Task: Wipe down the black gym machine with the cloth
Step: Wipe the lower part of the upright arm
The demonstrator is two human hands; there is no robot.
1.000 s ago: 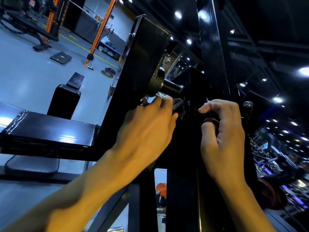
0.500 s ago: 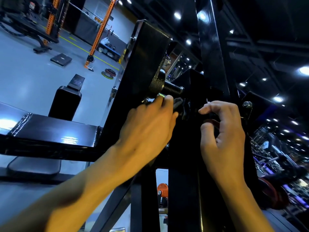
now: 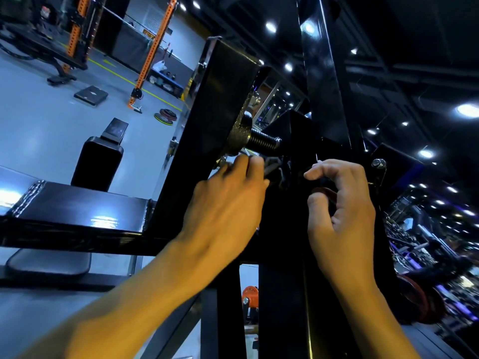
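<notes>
The black gym machine (image 3: 223, 104) fills the middle of the view, with a slanted beam, a threaded bolt (image 3: 263, 143) and a tall upright (image 3: 326, 94). My left hand (image 3: 228, 200) reaches under the bolt and its fingertips hold a dark crumpled cloth (image 3: 272, 167) against the joint. The thumb is hidden. My right hand (image 3: 342, 211) is at the upright just right of the joint, with fingers curled. Whether it holds black cloth is lost against the black frame.
A flat black frame bar (image 3: 85, 211) runs left at wrist height. Below and behind it are a padded seat (image 3: 49, 264) and an upright pad (image 3: 97, 164). Orange rack posts (image 3: 153, 53) and weight plates (image 3: 166, 115) are on the far floor. Red plates (image 3: 414, 299) hang low right.
My left hand is now blurred and its fingertips have shifted slightly down at the joint. My right hand stays in place.
</notes>
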